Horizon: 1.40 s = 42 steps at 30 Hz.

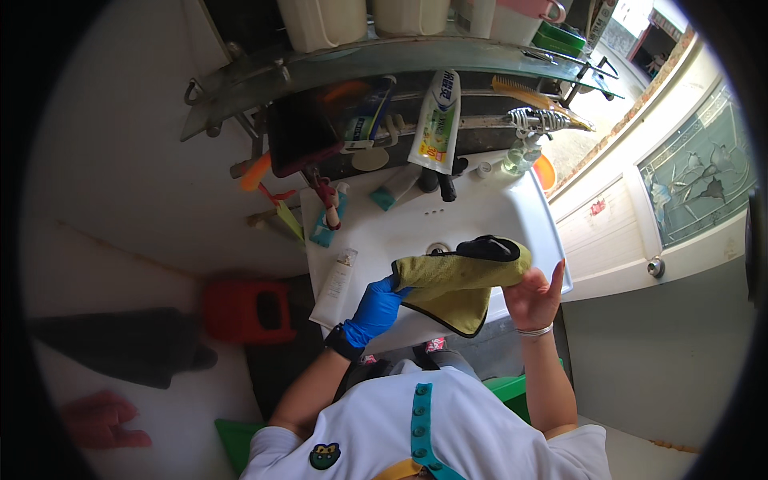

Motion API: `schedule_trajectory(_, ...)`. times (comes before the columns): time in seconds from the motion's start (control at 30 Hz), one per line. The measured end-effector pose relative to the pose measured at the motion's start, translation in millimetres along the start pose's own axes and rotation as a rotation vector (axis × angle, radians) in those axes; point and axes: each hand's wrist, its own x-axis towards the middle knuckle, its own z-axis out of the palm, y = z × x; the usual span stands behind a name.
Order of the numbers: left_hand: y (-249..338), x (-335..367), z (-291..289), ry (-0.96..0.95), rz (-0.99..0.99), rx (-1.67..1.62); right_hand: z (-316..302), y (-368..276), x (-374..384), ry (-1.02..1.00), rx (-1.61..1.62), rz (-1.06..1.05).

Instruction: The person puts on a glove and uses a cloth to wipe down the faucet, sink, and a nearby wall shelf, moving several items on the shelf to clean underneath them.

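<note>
Olive-yellow cloth (448,276) with a dark edging is held just right of the centre of the frame, above the near part of a white basin (512,212). It is folded over, with one corner hanging toward the lower edge of the picture; a black patch (490,247) shows along its upper right side, and whether that belongs to the cloth is unclear. The left hand (376,312), in a blue glove, has its fingers clenched on the cloth's left end. The right hand (532,302), bare, is at the other end with one finger pointing up; its remaining fingers meet the cloth, but I cannot tell whether they grasp it or only support it. A dark band (344,342) circles the left wrist, and a pale bracelet (534,330) the right.

Left of the gloved hand, a white tube (334,290) lies on the basin's left side, with a teal tube (326,226) farther up. At the upper centre, a toothpaste tube (438,120) stands below a glass shelf (320,68) bearing pale cups (324,22). A red stool (248,310) is at the left, and a door (600,212) with a round knob (656,267) at the right.
</note>
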Motion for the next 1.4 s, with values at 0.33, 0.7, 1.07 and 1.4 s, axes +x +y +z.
schedule_trajectory(0.33, 78, 23, 11, -0.509, 0.462, 0.092, -60, -91, -13, -0.026, -2.008, 0.685)
schedule_trajectory(0.7, 119, 41, 17, -0.534, 0.485, -0.254, -80, -11, -20, -0.273, -0.946, 0.414)
schedule_trajectory(1.07, 183, -22, -122, -0.276, 0.277, -0.21, 89, 14, 9, -0.473, -0.052, 0.25)
schedule_trajectory(1.4, 157, -45, -201, -0.168, 0.667, 0.661, 214, 67, 1, -0.521, -0.31, -0.216)
